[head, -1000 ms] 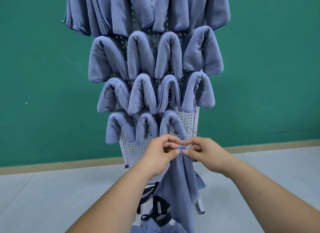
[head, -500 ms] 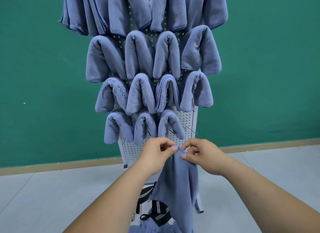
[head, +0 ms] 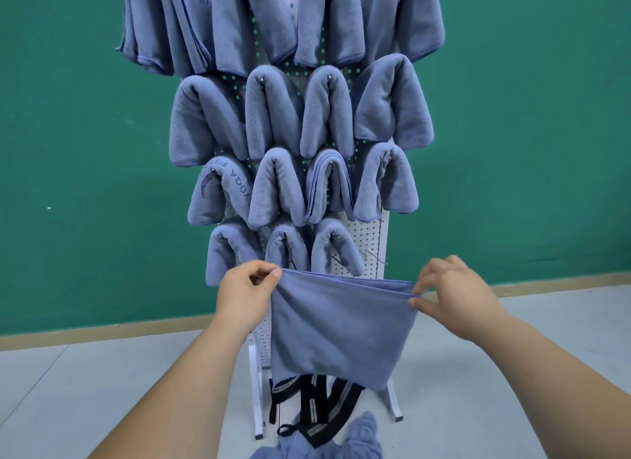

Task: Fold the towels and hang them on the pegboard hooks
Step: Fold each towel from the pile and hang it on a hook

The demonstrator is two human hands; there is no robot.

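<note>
While eleven folded blue-grey microfibre towels (head: pixel 269 113) hang in rows of four, four and three on the white perforated pegboard (head: pixel 370 240), one held blue-grey towel (head: pixel 338 332) hangs before its lower part, long axis horizontal, doubled edge uppermost; left hand (head: pixel 246 298) and right hand (head: pixel 450 298) each pinch one top corner.

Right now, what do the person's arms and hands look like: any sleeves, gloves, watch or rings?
The left hand and right hand are bare: no gloves, and no rings show. The left forearm and right forearm are uncovered down to the picture's bottom edge, with no sleeve, watch, bracelet or marking in view.
</note>
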